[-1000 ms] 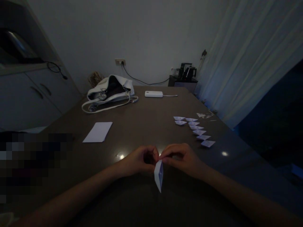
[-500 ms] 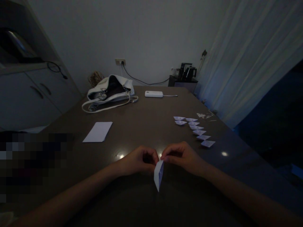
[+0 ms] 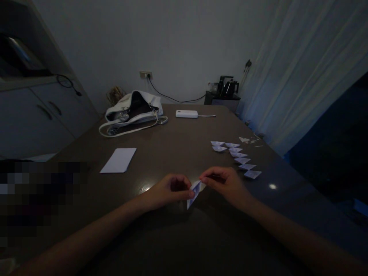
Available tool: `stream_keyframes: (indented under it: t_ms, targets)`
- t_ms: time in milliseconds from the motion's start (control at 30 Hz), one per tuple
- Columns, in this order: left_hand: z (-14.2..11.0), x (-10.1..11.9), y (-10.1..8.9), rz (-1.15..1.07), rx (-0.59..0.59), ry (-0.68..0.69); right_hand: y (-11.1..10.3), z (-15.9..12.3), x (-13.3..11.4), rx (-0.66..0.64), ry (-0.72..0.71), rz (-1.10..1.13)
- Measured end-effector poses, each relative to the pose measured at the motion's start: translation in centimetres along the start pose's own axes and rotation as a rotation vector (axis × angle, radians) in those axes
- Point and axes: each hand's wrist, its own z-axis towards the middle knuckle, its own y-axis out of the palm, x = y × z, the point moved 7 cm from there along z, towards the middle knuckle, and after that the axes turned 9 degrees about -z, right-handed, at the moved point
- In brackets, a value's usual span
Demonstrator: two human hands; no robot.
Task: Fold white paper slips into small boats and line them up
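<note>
Between my two hands is a small white folded paper boat (image 3: 194, 193), tilted with one point toward me. My left hand (image 3: 171, 190) pinches its left side between thumb and fingers. The fingertips of my right hand (image 3: 224, 183) are closed on its far right tip. Several finished paper boats (image 3: 242, 161) stand in a slanting row on the table beyond my right hand. To the left, past my left hand, lies a stack of white paper sheets (image 3: 119, 160).
On the brown table (image 3: 172, 149) a white handbag (image 3: 135, 111) lies open at the back left. A white power bank (image 3: 186, 114) with a short cable is at the back. Paper scraps (image 3: 247, 140) lie near the right edge, and a kettle (image 3: 230, 89) stands behind.
The paper boat has been raised and turned, so its inner side now faces me more. Both hands moved slightly away from me, and my left thumb now lies over the boat's side.
</note>
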Motion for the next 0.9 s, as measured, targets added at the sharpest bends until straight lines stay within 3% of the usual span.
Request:
stream_keyframes:
  t_ms: [100, 233, 367, 633, 900]
  targets:
    - [-0.1, -0.5, 0.0, -0.054, 0.002, -0.036, 0.1, -0.4, -0.7, 0.040, -0.057, -0.046]
    - [0.0, -1.4, -0.2, -0.161, 0.081, -0.097, -0.7, -1.6, -2.4, 0.247, -0.236, -0.262]
    - [0.2, -1.7, 0.1, -0.229, 0.094, -0.084, 0.4, -2.4, -3.8, 0.197, -0.413, -0.540]
    - [0.5, -1.7, -0.1, -0.165, 0.082, -0.042, 1.2, -2.4, -3.6, 0.170, -0.403, -0.716]
    - [0.1, -1.7, 0.0, -0.295, 0.087, -0.078, 1.2, -2.0, -2.7, 0.138, -0.357, -0.626]
